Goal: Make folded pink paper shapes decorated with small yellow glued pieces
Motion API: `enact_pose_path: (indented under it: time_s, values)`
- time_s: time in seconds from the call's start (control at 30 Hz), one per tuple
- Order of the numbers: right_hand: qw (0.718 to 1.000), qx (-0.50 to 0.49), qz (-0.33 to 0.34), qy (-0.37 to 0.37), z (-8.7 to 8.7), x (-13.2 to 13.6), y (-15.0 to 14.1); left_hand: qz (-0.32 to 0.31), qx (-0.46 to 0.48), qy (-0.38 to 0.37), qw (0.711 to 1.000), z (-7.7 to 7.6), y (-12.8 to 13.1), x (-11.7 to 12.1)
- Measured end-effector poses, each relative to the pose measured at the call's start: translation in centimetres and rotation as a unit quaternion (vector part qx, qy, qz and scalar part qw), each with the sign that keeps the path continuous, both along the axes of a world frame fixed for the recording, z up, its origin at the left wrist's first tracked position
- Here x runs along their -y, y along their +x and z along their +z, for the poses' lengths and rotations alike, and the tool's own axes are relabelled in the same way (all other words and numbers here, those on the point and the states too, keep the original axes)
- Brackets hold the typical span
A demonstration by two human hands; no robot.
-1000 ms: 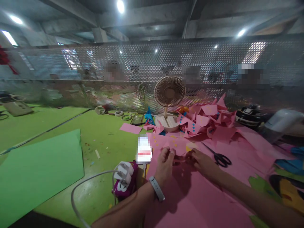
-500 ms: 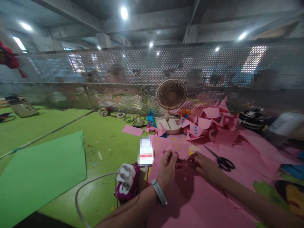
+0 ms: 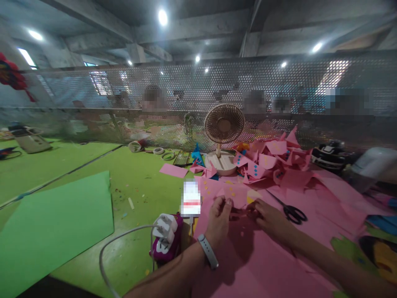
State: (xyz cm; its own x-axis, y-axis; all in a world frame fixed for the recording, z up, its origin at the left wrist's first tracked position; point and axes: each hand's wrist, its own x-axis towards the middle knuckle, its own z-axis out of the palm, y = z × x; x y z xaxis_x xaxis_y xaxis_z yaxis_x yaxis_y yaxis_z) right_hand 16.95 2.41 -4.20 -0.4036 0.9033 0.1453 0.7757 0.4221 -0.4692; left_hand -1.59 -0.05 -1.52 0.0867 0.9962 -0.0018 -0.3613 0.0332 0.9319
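Note:
Over a large pink sheet (image 3: 257, 260), both of my hands work close together. My left hand (image 3: 221, 215), with a pale band on its wrist, is closed on a pink paper piece (image 3: 238, 212). The fingers of my right hand (image 3: 263, 213) are pinched together at the right end of that piece; what lies between the fingertips is hidden. Just behind the right fingers lies a yellow paper piece (image 3: 253, 195). Several small yellow bits (image 3: 231, 188) are scattered on the pink sheet. Black-handled scissors (image 3: 294, 214) rest to the right of my right hand.
A small fan (image 3: 223, 124) stands behind my hands, beside a heap of folded pink paper (image 3: 273, 159). Left of my hands are a phone (image 3: 191, 198), its face blurred, and a purple-and-white power strip (image 3: 166, 240) with a cable. A green sheet (image 3: 62, 227) lies farther left.
My hands stay in almost the same place, with only a slight shift of the right fingers at the pink paper piece. The other things have not moved.

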Motion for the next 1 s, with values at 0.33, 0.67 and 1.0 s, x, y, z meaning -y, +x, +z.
enact_pose_path:
  time_s: [0.33,0.67,1.0]
  values:
    - [1.0,-0.014,0.006,-0.006,0.49,0.25,-0.07,-0.005,-0.001,0.009,1.0,-0.31,-0.06,-0.09]
    - [1.0,-0.012,0.01,-0.001,0.49,0.18,-0.03,0.006,-0.013,0.002,1.0,-0.52,-0.02,-0.1]
    - [1.0,-0.009,0.009,-0.006,1.0,0.58,-0.16,0.003,-0.005,0.001,1.0,-0.21,0.02,0.1]
